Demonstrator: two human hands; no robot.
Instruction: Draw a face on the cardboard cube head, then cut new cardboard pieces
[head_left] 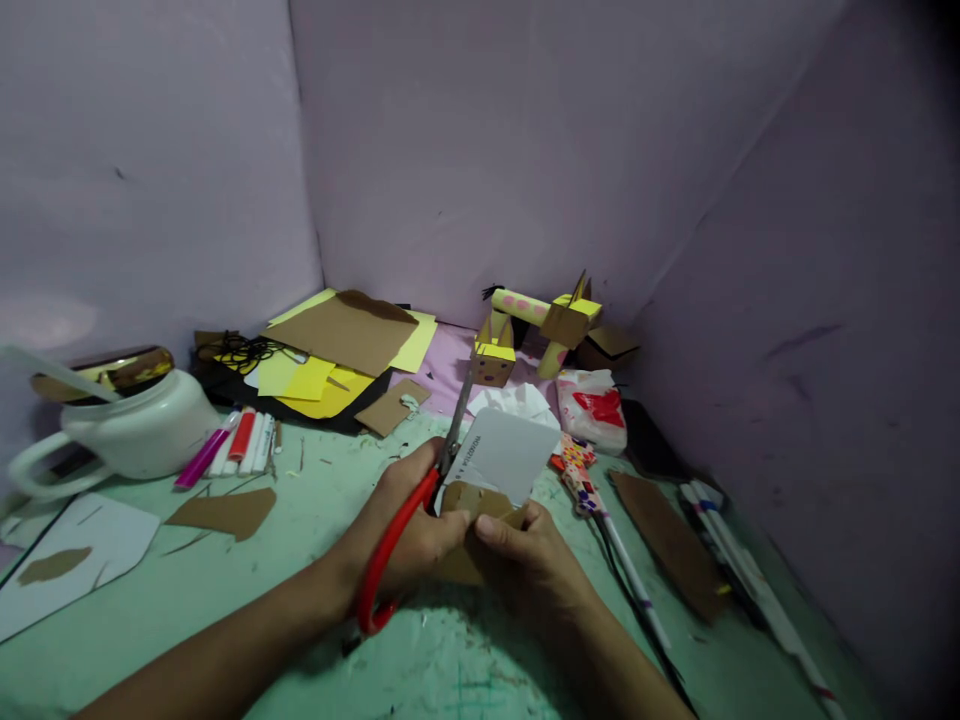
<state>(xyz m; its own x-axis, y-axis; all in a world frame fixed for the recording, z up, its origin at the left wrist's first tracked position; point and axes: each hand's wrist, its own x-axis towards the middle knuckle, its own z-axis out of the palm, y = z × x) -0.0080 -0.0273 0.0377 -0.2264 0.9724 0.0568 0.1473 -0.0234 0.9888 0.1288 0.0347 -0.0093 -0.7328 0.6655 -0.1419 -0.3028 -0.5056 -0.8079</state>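
Observation:
My left hand (401, 530) is closed around a pair of red-handled scissors (390, 550), blades pointing up and away. Its thumb also presses on a small brown cardboard piece (469, 497). My right hand (536, 560) pinches the same cardboard from the other side, thumb on top. Behind the cardboard, a white card (510, 455) with rounded corners and printed letters sticks up between the hands. Fingers cover the lower part of both pieces, so how they are joined cannot be seen.
Left stand a white mug (146, 425), several markers (244, 440) and a cardboard scrap (225, 512). Behind lie cardboard and yellow sheets (341, 335), plus cardboard animal figures (493, 362). To the right are a tissue pack (592, 410), a flowery stick (626, 560) and a brown strip (667, 540).

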